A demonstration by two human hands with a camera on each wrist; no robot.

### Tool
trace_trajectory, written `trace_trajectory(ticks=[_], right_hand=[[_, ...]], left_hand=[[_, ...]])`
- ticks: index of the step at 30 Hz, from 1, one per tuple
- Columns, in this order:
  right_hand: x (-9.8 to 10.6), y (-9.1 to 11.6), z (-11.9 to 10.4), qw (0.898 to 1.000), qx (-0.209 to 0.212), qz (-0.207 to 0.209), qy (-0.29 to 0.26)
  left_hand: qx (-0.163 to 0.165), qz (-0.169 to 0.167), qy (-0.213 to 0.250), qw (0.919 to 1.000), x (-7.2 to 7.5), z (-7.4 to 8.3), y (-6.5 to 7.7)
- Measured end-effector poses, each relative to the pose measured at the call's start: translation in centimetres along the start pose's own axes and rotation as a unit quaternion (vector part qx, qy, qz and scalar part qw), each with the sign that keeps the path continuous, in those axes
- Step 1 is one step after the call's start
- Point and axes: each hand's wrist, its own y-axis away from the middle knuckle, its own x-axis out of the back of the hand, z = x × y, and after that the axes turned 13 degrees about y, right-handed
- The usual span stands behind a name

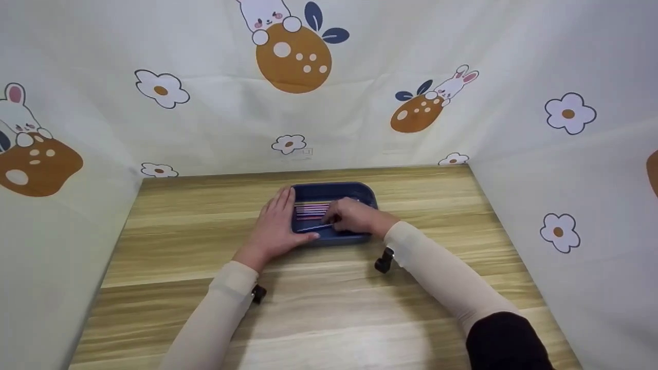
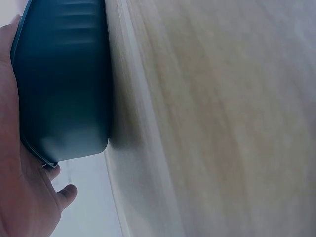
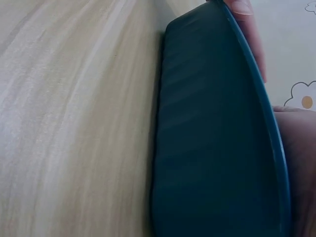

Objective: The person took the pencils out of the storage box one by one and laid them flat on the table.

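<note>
A dark blue rectangular tray point(image 1: 342, 239) stands on the table, its side wall also filling much of the right wrist view. My left hand point(image 1: 275, 226) rests along the tray's left rim with fingers extended, the thumb spread over the near rim. Inside the tray lie several thin coloured sticks point(image 1: 311, 211), side by side, in red, white, purple and yellow tones. Nearer the front, a pale thin stick point(image 1: 314, 227) lies slanted; my right hand point(image 1: 352, 215) reaches over the right rim and pinches its right end. The right fingertips are partly hidden by the hand.
The wood-grain table point(image 1: 329, 308) extends around the tray. A pale patterned curtain point(image 1: 216, 123) rises behind the table and along both sides. Each sleeved forearm has a small black wrist device point(image 1: 384, 260).
</note>
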Motion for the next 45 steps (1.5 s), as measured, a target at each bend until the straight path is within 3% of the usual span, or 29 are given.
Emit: trace_trajectory(ticks=[8,16,28,35,45], right_hand=[[1.2,0.2,-0.1,1.0,-0.009,-0.002,-0.004],[3.2,1.1,0.1,1.0,0.014,0.014,-0.001],[6.3,3.3,1.3,0.998,-0.02,0.01,-0.062],[7.4,4.4,2.7,0.998,-0.035,0.018,-0.055],[8.7,6.5,4.6,0.999,-0.03,0.03,-0.004]], left_hand=[[0.003,-0.005,-0.007,1.0,0.1,0.0,0.1],[0.004,0.0,-0.002,1.0,0.1,0.2,0.1],[0.006,0.0,-0.007,1.0,0.0,0.1,-0.1],[0.002,-0.002,-0.011,0.9999,0.0,0.0,-0.2],[0.002,0.003,-0.013,0.9999,0.0,0.2,0.0]])
